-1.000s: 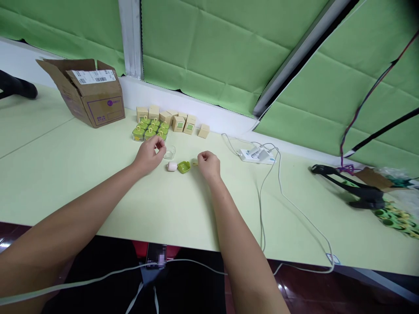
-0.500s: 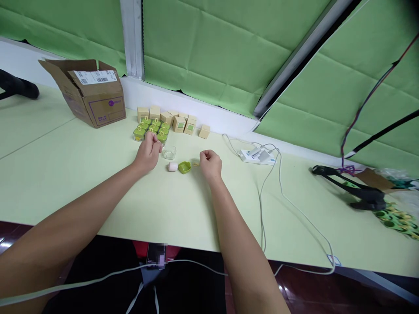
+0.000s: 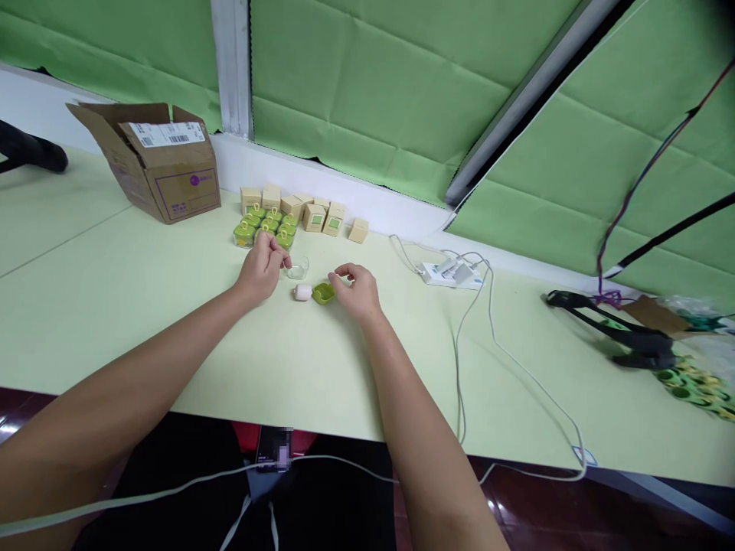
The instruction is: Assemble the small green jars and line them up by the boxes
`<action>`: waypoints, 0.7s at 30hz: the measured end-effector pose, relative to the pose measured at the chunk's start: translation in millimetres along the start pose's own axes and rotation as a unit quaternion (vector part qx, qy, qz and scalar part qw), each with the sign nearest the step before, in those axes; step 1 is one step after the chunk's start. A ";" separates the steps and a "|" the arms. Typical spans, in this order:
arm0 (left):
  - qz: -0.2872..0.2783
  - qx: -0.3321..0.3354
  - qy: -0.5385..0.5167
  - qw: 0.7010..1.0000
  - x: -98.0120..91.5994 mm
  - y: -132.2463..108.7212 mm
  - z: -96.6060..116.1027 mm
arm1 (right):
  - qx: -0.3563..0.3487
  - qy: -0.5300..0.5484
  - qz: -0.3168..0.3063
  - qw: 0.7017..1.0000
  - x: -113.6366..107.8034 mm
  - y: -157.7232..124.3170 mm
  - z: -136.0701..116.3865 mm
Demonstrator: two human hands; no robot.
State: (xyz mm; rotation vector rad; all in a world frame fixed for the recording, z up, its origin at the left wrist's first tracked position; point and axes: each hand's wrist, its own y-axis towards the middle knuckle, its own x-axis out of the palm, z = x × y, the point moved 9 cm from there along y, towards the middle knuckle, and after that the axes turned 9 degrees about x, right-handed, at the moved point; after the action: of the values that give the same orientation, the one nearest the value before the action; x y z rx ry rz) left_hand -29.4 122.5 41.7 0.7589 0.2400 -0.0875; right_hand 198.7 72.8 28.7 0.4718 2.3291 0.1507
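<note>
My left hand [image 3: 262,268] is curled with fingers and thumb together, just left of a small clear container [image 3: 297,268]. Whatever those fingers pinch, if anything, is hidden. My right hand [image 3: 357,291] has its thumb and forefinger apart, with the thumb tip close to a small green lid [image 3: 323,294]; I cannot tell whether they touch. The lid lies hollow side up on the table. Against its left side sits a small pale pink piece [image 3: 302,292]. Behind my left hand stand several green-lidded containers [image 3: 269,220] with yellow loops on top.
Small cardboard boxes [image 3: 314,217] line the wall, with a large open carton [image 3: 184,176] to their left. A power strip [image 3: 451,274] with white cables [image 3: 498,337] lies on the right. Farther right are a black stand [image 3: 637,337] and green-yellow parts [image 3: 697,386].
My right hand has moved left to the green lid, and its pinched fingers have spread apart. My left fingers have shifted slightly right, toward the clear container.
</note>
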 end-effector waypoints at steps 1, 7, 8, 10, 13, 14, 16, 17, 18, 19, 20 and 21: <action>-0.002 0.000 0.003 1.000 0.2 0.1 -0.3 | -0.006 -0.015 -0.004 1.000 1.8 -0.2 -0.5; -0.011 -0.005 0.014 1.000 1.7 0.0 -0.1 | -0.010 -0.085 -0.026 0.996 12.6 -0.9 3.4; -0.010 -0.009 0.015 1.000 1.6 -0.2 0.0 | -0.010 -0.088 -0.030 0.996 14.1 -1.0 3.9; -0.007 -0.014 0.017 1.000 0.9 -0.4 0.5 | -0.012 -0.091 -0.033 0.995 16.3 -1.2 3.9; -0.007 -0.018 0.024 1.000 0.2 -0.7 1.2 | -0.018 -0.097 -0.030 0.995 17.2 -0.9 3.0; -0.007 -0.018 0.029 0.999 -0.2 -0.9 1.3 | -0.022 -0.097 -0.026 0.995 16.6 -0.6 2.3; -0.011 -0.014 0.038 0.999 -0.3 -1.3 2.3 | -0.024 -0.079 -0.009 0.997 12.3 0.1 0.9; -0.016 -0.008 0.040 0.999 0.1 -1.5 3.7 | -0.021 -0.057 0.004 0.998 8.5 0.6 0.9; -0.023 0.002 0.043 0.999 0.9 -1.8 6.3 | -0.012 -0.026 0.017 0.999 4.1 1.2 1.7; -0.032 0.014 0.046 0.998 2.0 -2.1 9.9 | 0.002 0.011 0.029 1.000 -0.4 1.9 3.5; -0.044 0.029 0.052 0.997 3.5 -2.6 14.6 | 0.020 0.053 0.038 0.998 -4.2 2.5 6.1; -0.057 0.047 0.062 0.995 5.1 -3.3 20.5 | 0.040 0.096 0.042 0.994 -6.8 3.0 8.7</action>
State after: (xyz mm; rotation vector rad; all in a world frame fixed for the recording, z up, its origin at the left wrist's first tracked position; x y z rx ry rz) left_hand -21.3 106.0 52.5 0.8444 0.4000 -0.1606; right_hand 210.0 72.8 27.7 0.6199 2.5119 0.1498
